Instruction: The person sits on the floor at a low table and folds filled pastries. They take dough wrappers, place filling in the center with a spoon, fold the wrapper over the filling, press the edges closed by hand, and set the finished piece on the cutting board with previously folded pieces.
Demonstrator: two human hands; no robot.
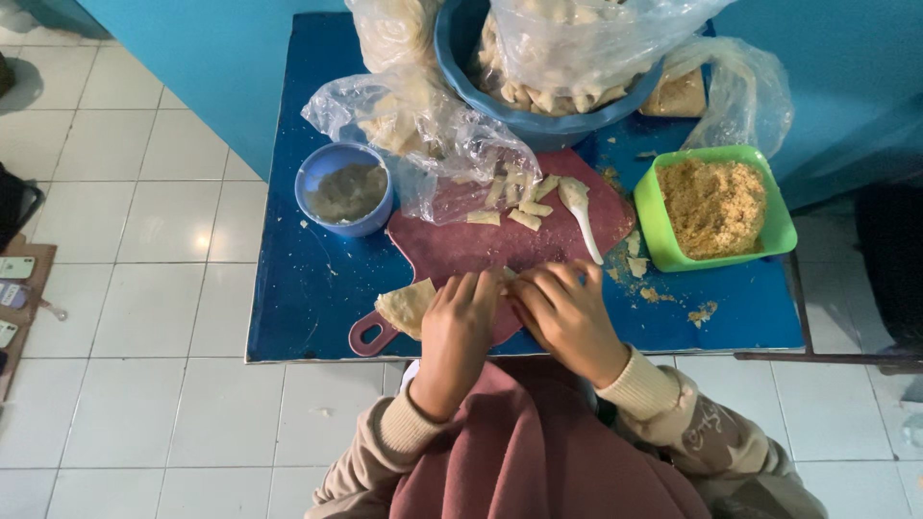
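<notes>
A blue surface (288,317) stands on white floor tiles (154,404) by a blue wall (212,67). A green tub (654,226) holds crumbs; a small blue bowl (306,183) holds grey liquid. At the near edge, the left hand (460,322) and right hand (565,312) pinch a pale wrapper (406,306), lying along that edge on a maroon board (461,245).

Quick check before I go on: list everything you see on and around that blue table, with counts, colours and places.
Blue square table: one, centre.
Maroon plastic cutting board: one, table middle.
Pale dough wrapper: one, board's near-left edge, under the left hand.
Folded pale pieces: several, board's far side.
White plastic spoon: one, on board.
Small blue bowl: one, left, holding greyish liquid.
Large blue basin: one, far side, bag-lined.
Green square tub: one, right, holding brown crumbs.
Clear plastic bags: several, far side.
Left hand; right hand: together on board's near edge.
</notes>
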